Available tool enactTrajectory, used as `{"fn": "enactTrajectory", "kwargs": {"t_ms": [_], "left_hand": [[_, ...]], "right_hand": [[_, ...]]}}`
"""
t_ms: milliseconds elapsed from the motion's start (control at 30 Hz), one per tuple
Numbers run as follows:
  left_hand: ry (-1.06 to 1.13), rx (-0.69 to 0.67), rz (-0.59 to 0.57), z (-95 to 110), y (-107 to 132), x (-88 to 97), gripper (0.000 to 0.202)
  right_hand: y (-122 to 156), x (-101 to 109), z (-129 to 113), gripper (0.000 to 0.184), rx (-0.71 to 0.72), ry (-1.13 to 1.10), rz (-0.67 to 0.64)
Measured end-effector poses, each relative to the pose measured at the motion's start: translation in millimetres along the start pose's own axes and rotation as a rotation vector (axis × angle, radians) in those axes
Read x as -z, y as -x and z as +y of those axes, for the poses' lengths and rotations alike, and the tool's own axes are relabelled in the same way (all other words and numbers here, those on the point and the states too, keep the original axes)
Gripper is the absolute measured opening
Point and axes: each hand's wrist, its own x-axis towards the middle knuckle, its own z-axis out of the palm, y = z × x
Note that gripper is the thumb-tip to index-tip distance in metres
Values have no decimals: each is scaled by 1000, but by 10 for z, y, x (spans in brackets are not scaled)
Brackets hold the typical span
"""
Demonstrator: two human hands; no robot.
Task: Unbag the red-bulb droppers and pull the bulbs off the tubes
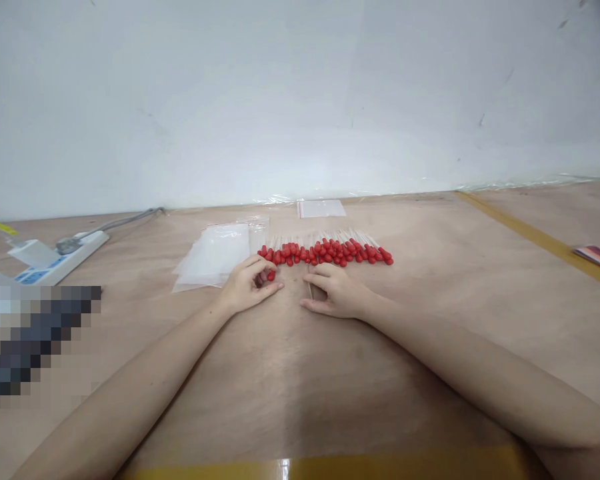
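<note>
A wide row of red-tipped sticks [330,252] lies on the wooden table, red bulb ends towards me and pale thin shafts pointing to the wall. At the row's left end is my left hand [245,287], its fingers curled around one red-tipped stick [271,275] and its thumb stretched out below. The shaft of that stick is hidden by the fingers. Just in front of the row's middle, my right hand [340,291] has a thin pale stick [311,288] between thumb and fingers. I cannot make out that stick's far end among the red tips.
Clear plastic zip bags [215,250] lie fanned out left of the row, and another bag [323,209] lies near the wall. A power strip [63,260] with plugs and a blurred-out dark object [30,347] are at left. A striped item [597,257] lies far right.
</note>
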Motion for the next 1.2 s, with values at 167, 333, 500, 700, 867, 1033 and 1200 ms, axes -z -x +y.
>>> {"fn": "enactTrajectory", "kwargs": {"t_ms": [167, 333, 500, 700, 867, 1033, 1200], "left_hand": [[-1, 0, 44, 3, 6, 10, 24], [-94, 57, 174, -10, -67, 25, 16], [-262, 123, 118, -7, -298, 12, 21], [-340, 185, 32, -7, -552, -92, 30], [-207, 247, 86, -16, -519, -108, 21], [-16, 347, 225, 71, -276, 75, 21], [102, 241, 209, 202, -34, 47, 21]], "right_hand": [[-33, 5, -16, 47, -8, -26, -66], [-51, 12, 19, 53, -11, -35, -107], [-23, 24, 16, 62, -9, -58, -99], [-6, 167, 34, 40, -149, -96, 67], [64, 311, 192, 18, -237, -39, 244], [196, 319, 278, 19, -293, 12, 449], [244, 334, 223, 47, -185, 237, 392]]}}
